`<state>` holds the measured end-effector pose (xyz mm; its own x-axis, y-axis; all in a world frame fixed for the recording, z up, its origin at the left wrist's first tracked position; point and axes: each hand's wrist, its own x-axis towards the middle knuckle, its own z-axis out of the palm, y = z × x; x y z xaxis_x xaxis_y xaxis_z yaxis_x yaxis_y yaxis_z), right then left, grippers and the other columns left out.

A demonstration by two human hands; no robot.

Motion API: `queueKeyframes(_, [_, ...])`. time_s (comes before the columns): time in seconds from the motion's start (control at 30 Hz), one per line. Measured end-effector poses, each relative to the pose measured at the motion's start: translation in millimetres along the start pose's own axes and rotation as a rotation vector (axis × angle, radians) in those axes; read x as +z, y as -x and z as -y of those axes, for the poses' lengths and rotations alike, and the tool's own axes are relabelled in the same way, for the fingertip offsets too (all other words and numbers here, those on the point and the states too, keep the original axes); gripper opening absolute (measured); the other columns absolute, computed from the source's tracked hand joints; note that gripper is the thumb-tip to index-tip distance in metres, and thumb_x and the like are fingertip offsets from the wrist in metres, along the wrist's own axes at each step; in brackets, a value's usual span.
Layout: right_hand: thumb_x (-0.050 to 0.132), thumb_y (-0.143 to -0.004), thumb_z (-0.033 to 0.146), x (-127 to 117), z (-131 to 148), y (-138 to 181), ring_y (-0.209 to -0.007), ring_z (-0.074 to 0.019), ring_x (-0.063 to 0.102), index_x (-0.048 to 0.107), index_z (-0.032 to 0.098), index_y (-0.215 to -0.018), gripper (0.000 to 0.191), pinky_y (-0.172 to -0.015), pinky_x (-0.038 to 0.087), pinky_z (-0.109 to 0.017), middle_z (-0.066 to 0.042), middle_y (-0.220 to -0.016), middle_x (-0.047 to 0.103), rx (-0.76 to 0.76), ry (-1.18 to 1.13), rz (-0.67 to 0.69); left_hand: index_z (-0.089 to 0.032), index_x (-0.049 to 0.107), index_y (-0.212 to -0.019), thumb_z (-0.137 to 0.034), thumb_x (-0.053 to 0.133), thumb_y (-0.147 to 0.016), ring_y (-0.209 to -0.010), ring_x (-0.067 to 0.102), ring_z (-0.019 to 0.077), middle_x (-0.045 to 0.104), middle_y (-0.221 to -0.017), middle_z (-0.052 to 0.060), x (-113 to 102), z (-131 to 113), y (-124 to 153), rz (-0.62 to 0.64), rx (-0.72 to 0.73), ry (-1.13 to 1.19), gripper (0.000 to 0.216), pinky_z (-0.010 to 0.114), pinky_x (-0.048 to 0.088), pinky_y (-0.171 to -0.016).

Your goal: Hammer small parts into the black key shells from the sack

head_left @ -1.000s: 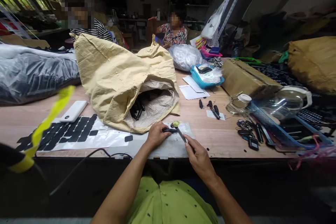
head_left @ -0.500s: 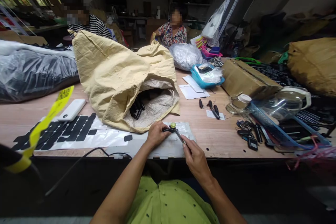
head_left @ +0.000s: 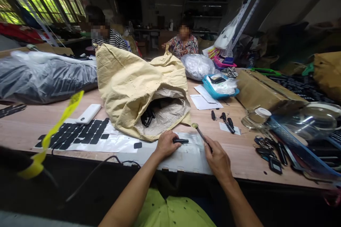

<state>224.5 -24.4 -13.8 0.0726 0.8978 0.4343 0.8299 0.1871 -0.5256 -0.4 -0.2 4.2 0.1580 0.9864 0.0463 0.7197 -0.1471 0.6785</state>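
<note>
Swung clear, the yellow-headed hammer (head_left: 201,136) gripped by my right hand (head_left: 218,160) sits at one o'clock from the black tube (head_left: 182,141), which my left hand's (head_left: 166,144) fingers pinch, pointing toward three.

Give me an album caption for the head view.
Left hand on a black piece, right hand holding a tool, near an open sack.

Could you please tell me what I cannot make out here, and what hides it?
Head view: the deep inside of the beige sack; shadow hides it.
Head view: the left end of the black piece; the left hand covers it.
Head view: the handle end of the hammer-like tool; hidden in the right hand.
Head view: any print on the yellow strip; blurred.
Head view: the brown bundle; cut off by the right edge.
</note>
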Motion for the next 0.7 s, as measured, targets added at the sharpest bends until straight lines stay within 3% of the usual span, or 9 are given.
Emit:
queueKeyframes(0.1, [0.046, -0.09, 0.025, 7, -17, -14, -0.083, -0.0166, 0.061, 0.07, 0.028, -0.116, 0.035, -0.064, 0.042, -0.026, -0.004, -0.091, 0.068, -0.001, 0.218, -0.022, -0.021, 0.073, -0.089, -0.025, 0.077, -0.075, -0.094, 0.058, 0.0227, 0.065, -0.088, 0.003, 2, 1, 0, 0.001, 0.0, -0.014, 0.015, 0.034, 0.043, -0.086])
queueKeyframes(0.27, [0.049, -0.091, 0.021, 19, -31, -11, -0.073, -0.0169, 0.052, 0.07, 0.025, -0.115, 0.033, -0.061, 0.035, -0.027, -0.004, -0.078, 0.059, -0.149, 0.429, -0.083, -0.021, 0.07, -0.088, -0.026, 0.073, -0.08, -0.095, 0.058, 0.0221, 0.065, -0.091, 0.004, 4, 4, -3, 0.001, 0.018, -0.013, 0.01, 0.033, 0.044, -0.086])
queueKeyframes(0.4, [0.049, -0.092, 0.02, 22, -33, -8, -0.07, -0.0168, 0.05, 0.071, 0.025, -0.114, 0.031, -0.059, 0.033, -0.028, -0.003, -0.076, 0.057, -0.23, 0.496, -0.158, -0.02, 0.067, -0.097, -0.03, 0.062, -0.089, -0.094, 0.061, 0.0209, 0.067, -0.098, 0.006, 7, -2, 23, -0.01, 0.17, 0.053, 0.014, 0.031, 0.046, -0.085])
queueKeyframes(0.47, [0.049, -0.092, 0.021, 22, -33, -8, -0.07, -0.0168, 0.05, 0.071, 0.025, -0.113, 0.031, -0.058, 0.032, -0.028, -0.003, -0.075, 0.056, -0.253, 0.509, -0.169, -0.021, 0.064, -0.105, -0.037, 0.055, -0.094, -0.09, 0.063, 0.0195, 0.07, -0.097, 0.006, 16, -6, 49, 0.087, 0.334, 0.112, 0.022, 0.029, 0.048, -0.083])
queueKeyframes(0.57, [0.049, -0.092, 0.022, 20, -33, -9, -0.07, -0.0169, 0.05, 0.07, 0.024, -0.114, 0.031, -0.058, 0.032, -0.028, -0.003, -0.076, 0.056, -0.263, 0.516, -0.166, -0.024, 0.062, -0.114, -0.048, 0.05, -0.096, -0.091, 0.067, 0.0194, 0.073, -0.101, 0.005, 36, 0, 88, 0.389, 0.504, 0.151, 0.032, 0.027, 0.05, -0.083])
queueKeyframes(0.63, [0.048, -0.091, 0.021, 20, -33, -9, -0.071, -0.0172, 0.049, 0.07, 0.024, -0.114, 0.031, -0.059, 0.032, -0.028, -0.004, -0.076, 0.055, -0.258, 0.517, -0.154, -0.026, 0.062, -0.119, -0.048, 0.051, -0.094, -0.097, 0.069, 0.0224, 0.074, -0.108, 0.006, 51, 13, 105, 0.587, 0.378, 0.117, 0.035, 0.029, 0.052, -0.083])
queueKeyframes(0.7, [0.048, -0.09, 0.02, 20, -34, -9, -0.071, -0.0176, 0.049, 0.069, 0.024, -0.114, 0.032, -0.06, 0.033, -0.028, -0.004, -0.076, 0.054, -0.255, 0.512, -0.146, -0.027, 0.06, -0.126, -0.047, 0.051, -0.093, -0.107, 0.068, 0.0276, 0.072, -0.118, 0.008, 66, 32, 114, 0.716, 0.107, 0.058, 0.04, 0.036, 0.053, -0.086])
